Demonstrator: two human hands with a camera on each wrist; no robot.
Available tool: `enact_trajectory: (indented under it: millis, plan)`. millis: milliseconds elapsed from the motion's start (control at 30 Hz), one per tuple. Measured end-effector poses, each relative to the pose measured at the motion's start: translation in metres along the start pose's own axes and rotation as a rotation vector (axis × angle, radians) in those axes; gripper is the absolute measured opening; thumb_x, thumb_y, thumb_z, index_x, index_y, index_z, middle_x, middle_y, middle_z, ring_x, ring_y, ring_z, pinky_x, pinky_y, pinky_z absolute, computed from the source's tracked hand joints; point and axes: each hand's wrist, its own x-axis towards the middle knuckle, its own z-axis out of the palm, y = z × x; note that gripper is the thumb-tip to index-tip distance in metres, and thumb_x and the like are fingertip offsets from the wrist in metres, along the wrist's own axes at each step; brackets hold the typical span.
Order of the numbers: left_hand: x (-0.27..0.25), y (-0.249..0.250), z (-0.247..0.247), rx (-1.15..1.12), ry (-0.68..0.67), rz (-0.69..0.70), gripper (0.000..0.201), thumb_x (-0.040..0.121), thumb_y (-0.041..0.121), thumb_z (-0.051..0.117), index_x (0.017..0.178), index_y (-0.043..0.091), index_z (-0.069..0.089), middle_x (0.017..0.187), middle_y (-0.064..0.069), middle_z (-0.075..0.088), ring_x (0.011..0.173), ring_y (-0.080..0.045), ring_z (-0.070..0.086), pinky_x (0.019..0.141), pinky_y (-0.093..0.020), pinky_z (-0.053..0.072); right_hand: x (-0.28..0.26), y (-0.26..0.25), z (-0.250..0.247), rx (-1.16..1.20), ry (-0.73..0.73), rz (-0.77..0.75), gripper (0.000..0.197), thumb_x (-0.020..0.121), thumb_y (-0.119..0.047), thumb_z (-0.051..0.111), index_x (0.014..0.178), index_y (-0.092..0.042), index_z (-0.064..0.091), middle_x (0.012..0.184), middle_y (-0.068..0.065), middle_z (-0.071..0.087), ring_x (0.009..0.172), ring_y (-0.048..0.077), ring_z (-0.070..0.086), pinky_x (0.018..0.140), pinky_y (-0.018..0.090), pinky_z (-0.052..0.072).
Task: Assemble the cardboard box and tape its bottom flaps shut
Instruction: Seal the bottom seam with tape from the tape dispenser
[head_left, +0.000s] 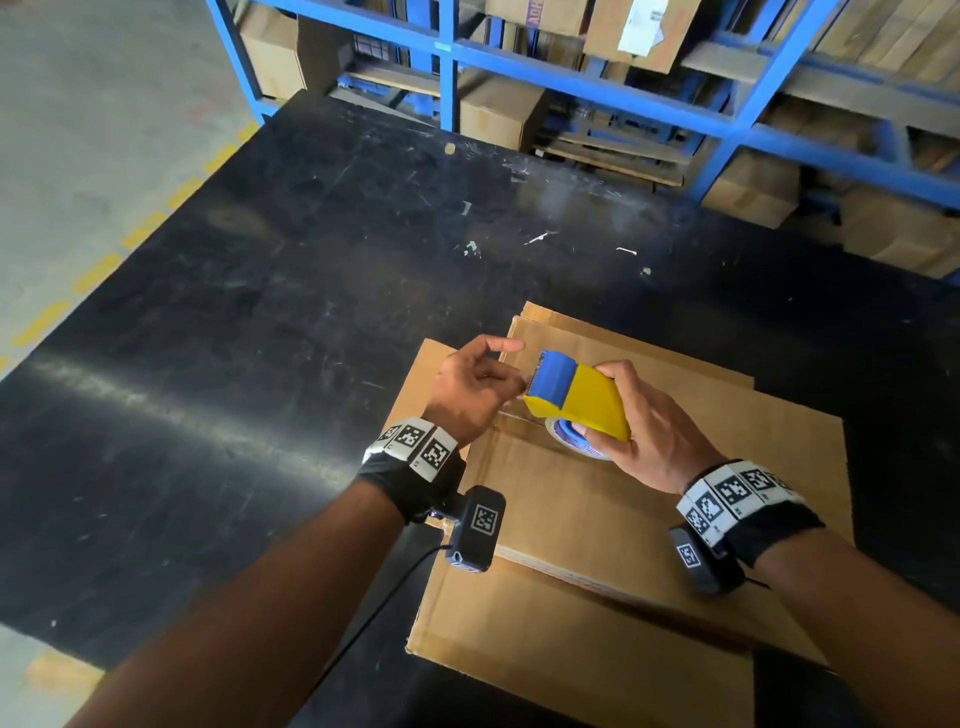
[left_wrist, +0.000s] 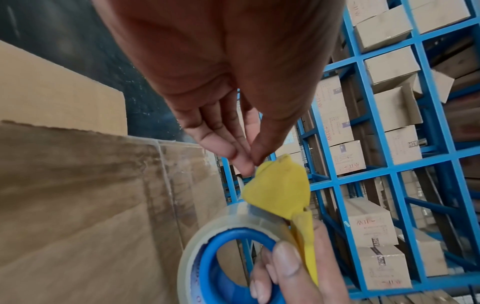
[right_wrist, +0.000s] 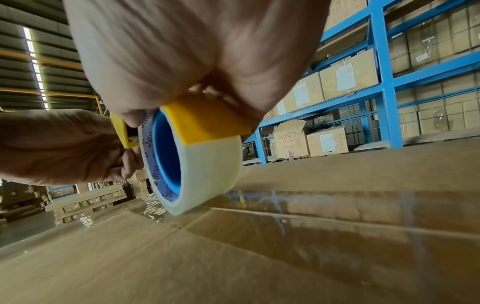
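A brown cardboard box (head_left: 597, 525) lies on the black table with its flaps folded flat on top. A strip of clear tape (right_wrist: 285, 202) runs along the flap seam. My right hand (head_left: 631, 400) grips a yellow and blue tape dispenser (head_left: 582, 395), with fingers through the blue core of the clear tape roll (right_wrist: 207, 170). The roll touches the box top. My left hand (head_left: 511, 384) is just left of the dispenser's toothed end, and its thumb and fingertips (left_wrist: 249, 162) pinch together there on what looks like the tape's free end.
The black table (head_left: 311, 260) stretches far and left of the box, scattered with small scraps. Blue shelving (head_left: 597, 83) stacked with cartons stands behind it. Grey floor with yellow markings (head_left: 78, 156) lies to the left.
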Motion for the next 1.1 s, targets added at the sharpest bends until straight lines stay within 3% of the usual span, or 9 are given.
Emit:
enact_trajectory:
  millis: [167,267,400,500,600,733,1000,1100]
  plan:
    - [0.006,0.001,-0.003,0.039,0.013,-0.007,0.034,0.091,-0.006,0.067,0.123,0.005,0.064,0.074,0.006,0.076,0.066,-0.002,0.071,0.064,-0.017,0.054,0.004,-0.002,-0.003,-0.006,-0.023,-0.001,0.065,0.085,-0.066,0.053,0.127,-0.018,0.040,0.106,0.000,0.061,0.078,0.013,0.062,0.060,0.016,0.047]
    - [0.009,-0.002,-0.007,0.049,0.034,-0.025,0.034,0.089,-0.007,0.069,0.121,0.003,0.064,0.065,0.007,0.075,0.062,-0.004,0.071,0.063,-0.019,0.056,0.007,-0.008,-0.006,-0.019,-0.018,0.008,0.065,0.084,-0.069,0.054,0.126,-0.020,0.042,0.102,-0.007,0.057,0.075,0.011,0.057,0.059,0.012,0.041]
    - [0.011,-0.006,-0.016,0.076,0.059,-0.028,0.032,0.088,0.000,0.075,0.117,0.008,0.064,0.065,0.004,0.074,0.062,-0.007,0.072,0.062,-0.018,0.053,0.014,-0.020,-0.012,-0.050,-0.043,-0.008,0.073,0.079,-0.078,0.054,0.127,-0.024,0.046,0.100,-0.004,0.063,0.074,0.017,0.060,0.060,0.029,0.050]
    - [0.012,-0.012,-0.027,0.078,0.084,-0.048,0.030,0.087,0.004,0.078,0.112,0.012,0.063,0.063,0.005,0.074,0.061,-0.005,0.071,0.060,-0.017,0.050,0.021,-0.022,-0.017,-0.089,-0.089,-0.015,0.074,0.079,-0.082,0.050,0.130,-0.029,0.049,0.103,-0.004,0.068,0.079,0.019,0.064,0.065,0.035,0.053]
    - [0.011,-0.026,-0.042,0.078,0.138,-0.070,0.027,0.087,0.009,0.080,0.103,0.020,0.061,0.067,0.000,0.077,0.071,-0.016,0.075,0.068,-0.028,0.051,0.021,-0.021,-0.020,-0.112,-0.106,-0.027,0.072,0.080,-0.080,0.051,0.131,-0.029,0.053,0.108,-0.006,0.071,0.085,0.019,0.067,0.070,0.037,0.055]
    - [0.010,-0.039,-0.046,0.098,0.137,-0.125,0.026,0.088,0.016,0.080,0.105,0.020,0.061,0.073,0.000,0.079,0.081,-0.022,0.077,0.082,-0.040,0.058,0.026,-0.028,-0.019,-0.188,-0.148,-0.006,0.069,0.078,-0.082,0.052,0.127,-0.034,0.054,0.104,-0.009,0.071,0.082,0.018,0.066,0.068,0.035,0.055]
    - [0.015,-0.055,-0.047,0.053,0.140,-0.194,0.029,0.089,0.016,0.079,0.111,0.022,0.061,0.075,0.000,0.079,0.085,-0.021,0.077,0.091,-0.044,0.059,0.041,-0.045,-0.017,-0.311,-0.229,0.065,0.066,0.073,-0.080,0.054,0.123,-0.037,0.056,0.096,-0.005,0.072,0.083,0.026,0.067,0.065,0.036,0.054]
    - [0.017,-0.062,-0.049,0.051,0.130,-0.231,0.030,0.089,0.018,0.079,0.113,0.020,0.062,0.076,-0.001,0.080,0.088,-0.023,0.077,0.088,-0.042,0.059,0.047,-0.046,-0.014,-0.373,-0.270,0.076,0.071,0.071,-0.085,0.049,0.126,-0.040,0.054,0.097,-0.005,0.072,0.084,0.025,0.068,0.063,0.033,0.052]
